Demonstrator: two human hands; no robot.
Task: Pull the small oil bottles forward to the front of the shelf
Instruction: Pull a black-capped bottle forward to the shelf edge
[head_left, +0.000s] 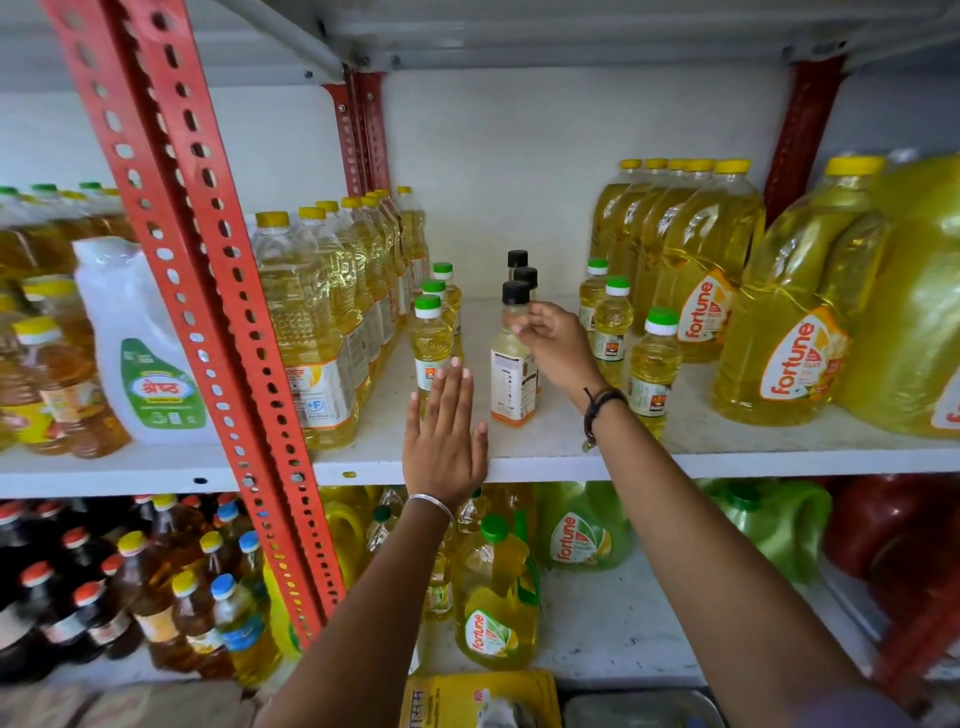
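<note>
Two hands are reaching onto the white shelf (571, 460): the left hand (445, 431) is lying flat with fingers spread, touching the front green-capped small bottle (430, 340), while the right hand (553, 345) is pinching the neck of the front black-capped bottle (514, 358); large yellow-capped bottles (306, 322) are flanking both rows

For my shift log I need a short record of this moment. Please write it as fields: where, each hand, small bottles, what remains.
place: white metal shelf with red perforated uprights
left hand: left hand open and flat, in front of the front green-capped small yellow oil bottle
right hand: right hand gripping the neck of the front black-capped clear small bottle
small bottles: three rows, left green-capped, middle black-capped, right green-capped
remains: rear black-capped bottles are set back from the edge
</note>
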